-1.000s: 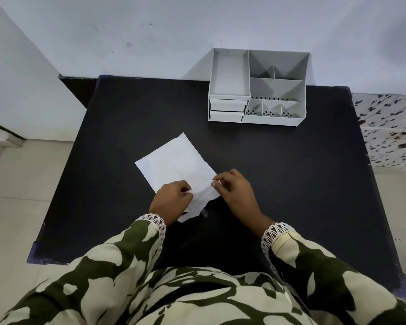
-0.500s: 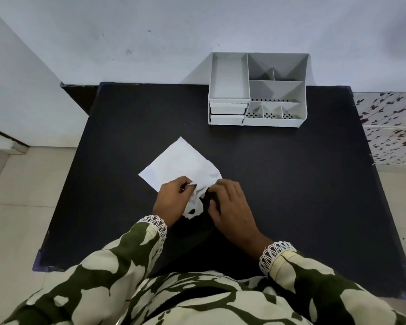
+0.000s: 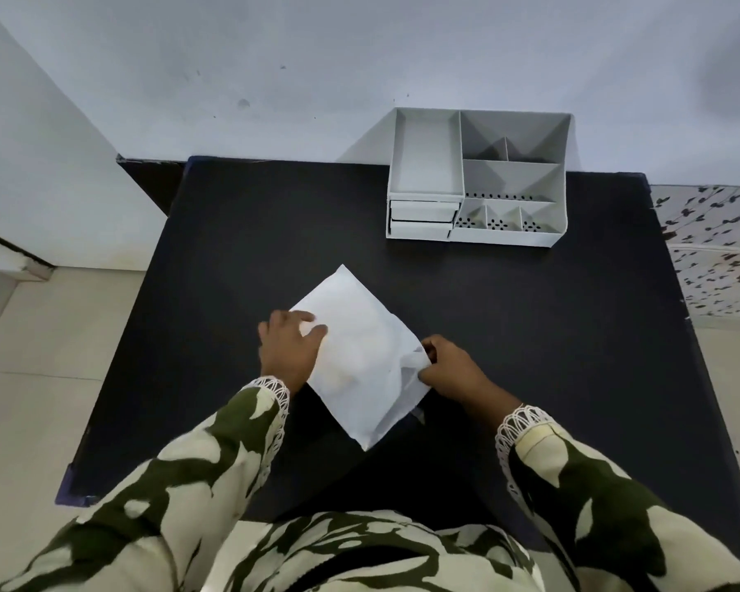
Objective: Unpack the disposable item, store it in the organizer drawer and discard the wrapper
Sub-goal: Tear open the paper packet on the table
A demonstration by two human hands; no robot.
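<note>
A white paper wrapper point(image 3: 355, 352) lies flat like a diamond on the black table point(image 3: 530, 335), with a faint bulge inside it. My left hand point(image 3: 289, 350) rests on its left edge, fingers spread over the paper. My right hand point(image 3: 449, 369) pinches the wrapper's right corner, which is crumpled and partly torn. The item inside is hidden. A grey desk organizer point(image 3: 477, 177) stands at the table's far edge, its two small drawers point(image 3: 421, 217) at the front left both closed.
A pale wall runs behind the table. A floral-patterned cloth surface point(image 3: 718, 258) lies to the right, tiled floor point(image 3: 39, 356) to the left. My patterned sleeves fill the bottom of the view.
The wrapper has turned and slid toward me. My left hand moved from the near corner to the left edge. My right hand shifted right, pulling the torn corner outward.
</note>
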